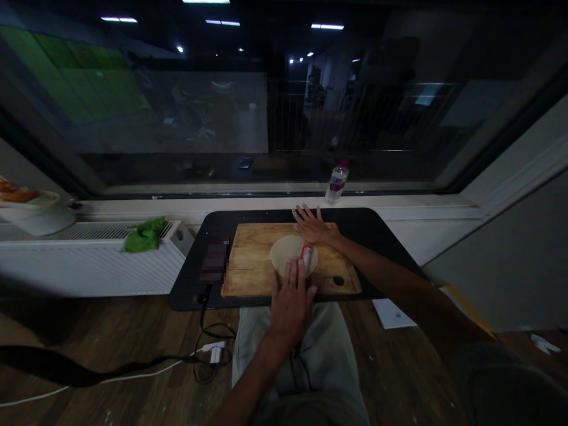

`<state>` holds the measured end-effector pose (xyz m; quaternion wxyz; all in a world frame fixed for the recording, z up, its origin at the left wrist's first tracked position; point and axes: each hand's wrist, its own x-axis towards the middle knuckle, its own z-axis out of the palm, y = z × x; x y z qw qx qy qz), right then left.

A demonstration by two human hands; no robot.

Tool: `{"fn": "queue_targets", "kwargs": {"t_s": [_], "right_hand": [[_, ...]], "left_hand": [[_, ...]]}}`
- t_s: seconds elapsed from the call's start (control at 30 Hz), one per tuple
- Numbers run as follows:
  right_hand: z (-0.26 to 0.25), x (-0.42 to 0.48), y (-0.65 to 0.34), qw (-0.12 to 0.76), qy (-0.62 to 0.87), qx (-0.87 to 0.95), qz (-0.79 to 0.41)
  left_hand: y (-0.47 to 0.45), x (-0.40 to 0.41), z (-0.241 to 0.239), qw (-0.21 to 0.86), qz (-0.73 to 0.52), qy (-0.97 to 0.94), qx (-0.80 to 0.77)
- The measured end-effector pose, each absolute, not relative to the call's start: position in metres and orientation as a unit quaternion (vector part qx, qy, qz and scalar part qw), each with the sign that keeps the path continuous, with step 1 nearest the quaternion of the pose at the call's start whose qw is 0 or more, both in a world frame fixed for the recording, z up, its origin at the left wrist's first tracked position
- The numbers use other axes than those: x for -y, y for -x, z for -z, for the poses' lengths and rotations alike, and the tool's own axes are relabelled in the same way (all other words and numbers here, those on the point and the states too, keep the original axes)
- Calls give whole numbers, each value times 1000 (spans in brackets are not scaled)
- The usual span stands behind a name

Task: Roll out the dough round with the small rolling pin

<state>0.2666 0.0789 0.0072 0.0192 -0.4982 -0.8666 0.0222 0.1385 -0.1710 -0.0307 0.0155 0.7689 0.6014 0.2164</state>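
Observation:
A pale, round, flat sheet of dough (284, 253) lies on a wooden cutting board (248, 263). Across its right part rests a short red-and-white cylinder (306, 254), its exact kind unclear. My left hand (290, 299) reaches up from below, fingers stretched flat over the near end of the cylinder and the dough's lower edge. At the far end, my right hand (312, 227) is spread with its palm on or just above the cylinder. Neither hand wraps round it. Both ends of the cylinder are partly hidden by the hands.
The board sits on a black tabletop (377, 234); a dark, blurred-out device (215, 260) lies left of it. A water bottle (336, 182) stands on the windowsill. A green cloth (144, 235) drapes the radiator (110, 260). Cables and a white plug (215, 353) are below.

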Motion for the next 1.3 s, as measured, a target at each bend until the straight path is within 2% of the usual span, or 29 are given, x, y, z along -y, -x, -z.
{"fn": "queue_targets", "kwargs": {"t_s": [0.23,0.7,0.87,1.0,1.17,1.3], "right_hand": [[-2,-62,-298,23,492,870,-17],[5,9,-328,50,513,857,-4],[3,50,-330,90,472,876,28],[5,70,-335,119,415,901,28],[12,58,-341,156,450,879,30],[17,40,-342,151,475,866,42]], "left_hand": [[-85,134,25,-4,-179,-689,-703],[-52,58,10,-8,-159,-662,-732],[-57,40,4,-13,-169,-644,-746],[-64,38,-6,-6,-185,-624,-759],[-76,60,-1,12,-190,-604,-774],[-99,88,15,-5,-180,-639,-748]]}}
